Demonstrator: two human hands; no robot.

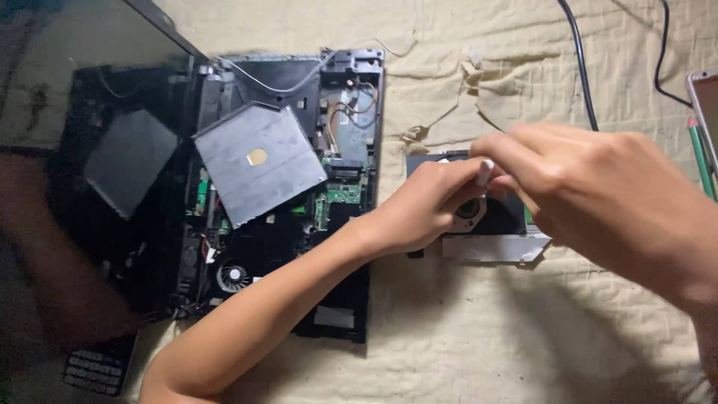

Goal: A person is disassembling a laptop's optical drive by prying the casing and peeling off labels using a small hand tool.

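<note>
Both hands work one part: my left hand grips the fan module beneath it; my right hand pinches closed above it, contents hidden.

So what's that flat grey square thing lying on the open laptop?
The grey square looks like a thin metal drive, matt and dusty, with a small tan oval sticker near its middle. It lies loose and crooked on the laptop, above the fan. Neither hand touches it.
</note>
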